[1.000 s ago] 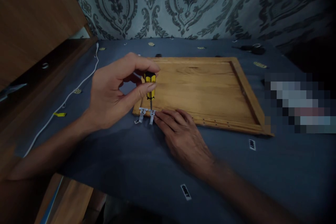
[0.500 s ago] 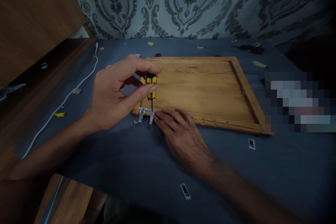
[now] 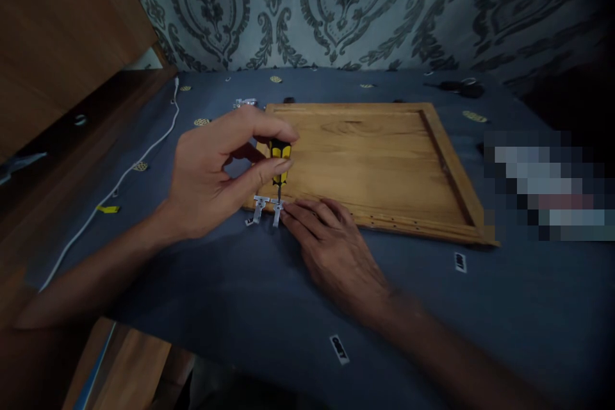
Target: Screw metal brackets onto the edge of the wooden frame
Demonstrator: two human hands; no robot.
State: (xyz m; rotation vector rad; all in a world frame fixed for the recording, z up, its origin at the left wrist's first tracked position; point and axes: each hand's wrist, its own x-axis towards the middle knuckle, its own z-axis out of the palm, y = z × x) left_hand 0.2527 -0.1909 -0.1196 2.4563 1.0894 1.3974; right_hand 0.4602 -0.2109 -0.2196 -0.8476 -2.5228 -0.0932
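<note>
My left hand (image 3: 211,173) pinches the yellow and black handle of a screwdriver (image 3: 280,161) between thumb and fingers. The screwdriver stands nearly upright, its tip on a silver T-shaped metal bracket (image 3: 277,211) at the near edge of a framed wooden panel (image 3: 355,160). Left of it, a second similar bracket (image 3: 260,208) sits on the same edge. My right hand (image 3: 331,240) lies with its fingers stretched along the panel's near edge, index fingertip against the first bracket. Its thumb is hidden.
A dark blue printed cloth (image 3: 250,307) lies under the panel. More silver metal hardware (image 3: 245,102) rests behind the left hand. A white cable (image 3: 154,154) runs along the left side by wooden furniture (image 3: 72,25). A black tool (image 3: 461,87) lies at the back right.
My left hand has shifted slightly right and down on the screwdriver, whose handle now leans a little more to the right. The right hand and panel have hardly moved.
</note>
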